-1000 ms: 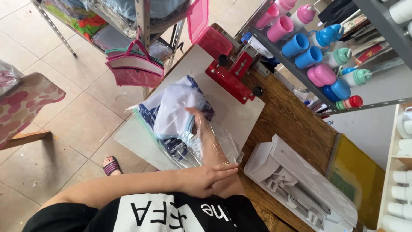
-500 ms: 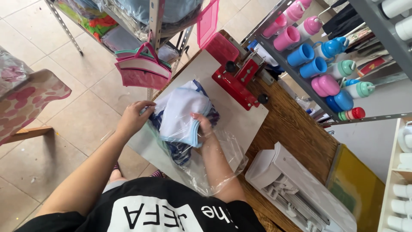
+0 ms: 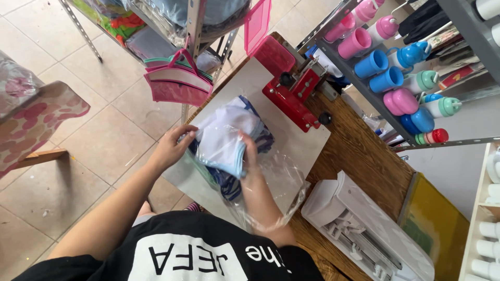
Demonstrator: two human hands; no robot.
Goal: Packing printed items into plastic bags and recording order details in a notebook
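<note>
- Left hand (image 3: 174, 145) grips the edge of the folded white and navy cloth bundle (image 3: 229, 143) on the white press board (image 3: 291, 138).
- Right hand (image 3: 251, 156), forearm inside the clear plastic bag (image 3: 278, 187), holds the bundle's other side, fingers closed.

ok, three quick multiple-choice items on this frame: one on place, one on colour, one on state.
1. Where is the white folded garment?
A on the floor tiles
B on the pale press platen
C on the shelf

2. What colour is the heat press body?
A red
B green
C black

3. How is the right hand?
A empty, away from everything
B inside the clear plastic bag, at the garment
C on the white cutter

B, it lies on the platen; A, the frame is red; B, plastic wraps the forearm. The left hand grips the garment's edge.
</note>
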